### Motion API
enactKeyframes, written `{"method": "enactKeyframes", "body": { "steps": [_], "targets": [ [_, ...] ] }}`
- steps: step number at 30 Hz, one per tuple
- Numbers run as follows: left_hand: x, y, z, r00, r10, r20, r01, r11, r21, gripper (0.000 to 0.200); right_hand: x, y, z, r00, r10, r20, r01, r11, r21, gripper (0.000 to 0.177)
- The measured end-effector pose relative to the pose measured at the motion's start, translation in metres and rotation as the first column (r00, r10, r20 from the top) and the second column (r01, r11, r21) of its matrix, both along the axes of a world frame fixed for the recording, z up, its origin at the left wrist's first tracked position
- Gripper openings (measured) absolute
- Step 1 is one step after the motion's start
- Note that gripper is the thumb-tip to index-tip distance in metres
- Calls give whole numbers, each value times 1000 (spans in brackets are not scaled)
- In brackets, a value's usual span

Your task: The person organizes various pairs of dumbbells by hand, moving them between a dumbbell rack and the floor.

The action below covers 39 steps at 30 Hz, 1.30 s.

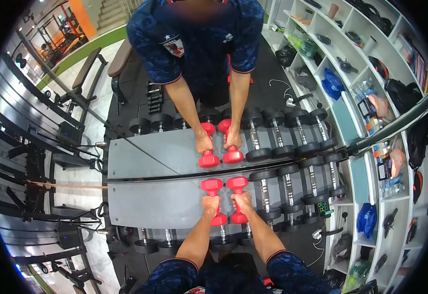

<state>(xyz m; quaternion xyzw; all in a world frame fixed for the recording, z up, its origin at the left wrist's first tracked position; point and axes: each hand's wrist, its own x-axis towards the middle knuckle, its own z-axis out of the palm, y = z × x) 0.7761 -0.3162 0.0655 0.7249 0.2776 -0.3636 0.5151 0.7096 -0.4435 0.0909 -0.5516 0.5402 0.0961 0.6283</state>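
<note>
My left hand is wrapped around the handle of a red hex dumbbell. A second red dumbbell is gripped in my right hand, close beside the first. Both point away from me over a grey rack shelf, their far heads near the mirror behind it. In that mirror the same two fists and red dumbbells appear reversed. Right of my right hand, a black round-head dumbbell with a chrome handle lies on the shelf.
More chrome-handled dumbbells line the shelf's right end, with others on a lower tier. White cubbies holding bags and bottles stand at right, a white cable before them. Weight machines stand at left.
</note>
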Motion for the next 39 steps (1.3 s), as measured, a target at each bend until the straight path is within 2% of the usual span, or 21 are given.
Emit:
{"method": "enactKeyframes", "body": {
  "steps": [5,9,20,21,24,25,26,28,29,31,34,37,39],
  "targets": [
    [0,0,4,1000,-4,3,5,1000,-23,8,-2,-1,-14,1000,-2,-9,2,1000,20,10],
    [-1,0,4,1000,24,19,-23,999,-26,12,1,0,-5,999,-25,-24,25,999,22,8],
    [-9,9,0,997,48,57,-40,990,-135,10,-4,-2,-13,995,-15,97,10,998,57,9],
    [-14,13,10,996,69,63,-58,986,-155,10,-2,-1,-13,999,-19,50,18,999,38,9],
    [-45,34,40,990,97,104,-70,970,-235,12,-2,0,-11,998,-14,61,13,1000,20,8],
    [-60,44,53,990,116,83,-91,962,-257,11,-4,-1,-7,995,-8,96,4,999,42,9],
    [-80,57,65,987,126,101,-93,955,-282,11,-5,-2,-29,990,-28,138,19,997,68,9],
    [-114,80,85,973,173,152,-116,938,-326,11,-6,-3,-23,991,5,134,-19,994,103,10],
    [-132,95,85,965,173,197,-102,939,-328,11,-5,-2,-27,992,44,115,-50,997,53,9],
    [-162,121,104,948,256,188,-182,923,-338,10,-6,-2,-36,986,57,159,-66,996,55,10],
    [-194,154,116,919,333,213,-254,910,-327,9,-11,11,-24,983,97,157,-86,993,-77,8],
    [-222,190,118,850,474,227,-368,845,-387,10,-40,40,12,939,259,225,-249,966,-74,9],
    [-249,211,113,816,522,248,-397,818,-417,10,-68,63,40,850,441,287,-435,896,-89,8]
  ]
}}
